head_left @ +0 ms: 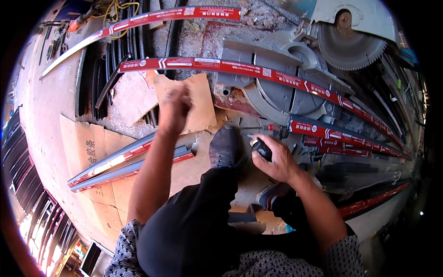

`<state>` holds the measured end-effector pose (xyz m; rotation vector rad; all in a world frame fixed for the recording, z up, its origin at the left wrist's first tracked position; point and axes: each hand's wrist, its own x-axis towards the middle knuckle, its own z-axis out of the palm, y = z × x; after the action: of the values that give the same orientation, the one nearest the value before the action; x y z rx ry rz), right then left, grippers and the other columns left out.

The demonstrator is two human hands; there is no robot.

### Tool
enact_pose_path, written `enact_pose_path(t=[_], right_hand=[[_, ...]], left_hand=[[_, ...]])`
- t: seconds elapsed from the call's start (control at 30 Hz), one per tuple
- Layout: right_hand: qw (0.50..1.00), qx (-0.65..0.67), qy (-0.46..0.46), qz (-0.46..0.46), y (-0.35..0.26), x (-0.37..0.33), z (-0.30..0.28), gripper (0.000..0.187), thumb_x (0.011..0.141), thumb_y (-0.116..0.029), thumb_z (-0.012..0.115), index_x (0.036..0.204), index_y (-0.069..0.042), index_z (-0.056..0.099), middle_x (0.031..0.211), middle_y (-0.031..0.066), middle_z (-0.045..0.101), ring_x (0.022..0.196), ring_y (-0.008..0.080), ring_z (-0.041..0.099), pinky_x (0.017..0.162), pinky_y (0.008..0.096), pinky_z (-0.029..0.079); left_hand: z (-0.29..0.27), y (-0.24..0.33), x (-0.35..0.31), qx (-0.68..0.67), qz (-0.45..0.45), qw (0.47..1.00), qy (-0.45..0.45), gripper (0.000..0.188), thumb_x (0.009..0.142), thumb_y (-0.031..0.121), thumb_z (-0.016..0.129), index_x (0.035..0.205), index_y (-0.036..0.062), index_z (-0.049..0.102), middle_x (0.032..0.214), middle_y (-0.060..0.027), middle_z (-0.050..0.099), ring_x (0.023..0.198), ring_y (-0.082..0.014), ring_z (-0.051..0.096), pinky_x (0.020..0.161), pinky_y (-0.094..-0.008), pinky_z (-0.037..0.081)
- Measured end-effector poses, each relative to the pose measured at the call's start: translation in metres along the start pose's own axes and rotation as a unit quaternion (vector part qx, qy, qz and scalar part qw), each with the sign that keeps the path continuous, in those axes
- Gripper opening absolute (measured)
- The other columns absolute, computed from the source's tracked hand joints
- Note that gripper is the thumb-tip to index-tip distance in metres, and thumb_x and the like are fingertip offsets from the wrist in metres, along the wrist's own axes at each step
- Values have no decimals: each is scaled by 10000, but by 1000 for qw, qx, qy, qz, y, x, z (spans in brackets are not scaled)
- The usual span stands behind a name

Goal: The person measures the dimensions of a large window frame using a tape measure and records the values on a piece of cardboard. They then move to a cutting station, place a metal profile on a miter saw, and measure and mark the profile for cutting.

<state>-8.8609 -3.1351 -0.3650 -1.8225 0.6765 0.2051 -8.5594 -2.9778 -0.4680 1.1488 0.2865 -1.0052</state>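
Observation:
My right hand (273,159) is closed round a small black rounded tape measure (262,150), held low beside my shoe. My left hand (175,108) is raised over a piece of brown cardboard (200,104); it is smeared by motion, and I cannot make out what its fingers do. Beyond both hands lies a long profile bar (240,68) with red film, its right part crossing the grey base of a mitre saw (272,94). A screwdriver with a red handle (270,127) lies just past my right hand.
The saw's toothed blade (350,46) stands exposed at the far right. Another red-filmed bar (175,15) lies far left. Grey profiles (134,171) rest on cardboard at the left. More red-filmed bars (332,134) are stacked at the right. My shoe (224,145) is between my hands.

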Motion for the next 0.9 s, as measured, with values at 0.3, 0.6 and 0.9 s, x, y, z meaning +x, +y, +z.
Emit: enact_pose_path(t=[0.3,0.6,0.9], right_hand=[[989,-56,98,-99,-14,31,-1,563,915,-362,708,1311,9,559,1128,284,681,1066,448,675,930,485,539],[990,-116,35,-68,-8,29,-36,440,943,-330,652,1233,-2,610,1093,250,690,963,389,696,850,481,566],[942,-305,140,5,60,-6,-159,265,953,-140,613,1192,-54,691,1084,199,683,1057,375,644,946,439,514]], left_hand=[[83,-52,-73,262,-108,917,-282,173,1037,205,708,1082,40,676,976,24,657,917,-80,600,835,-268,509],[67,-33,-61,203,-29,945,-256,167,1036,247,703,977,107,634,841,20,617,753,-89,555,703,-252,453],[7,59,-18,-58,79,994,-53,157,1057,279,661,1049,122,672,871,35,678,754,-78,610,666,-248,495]])
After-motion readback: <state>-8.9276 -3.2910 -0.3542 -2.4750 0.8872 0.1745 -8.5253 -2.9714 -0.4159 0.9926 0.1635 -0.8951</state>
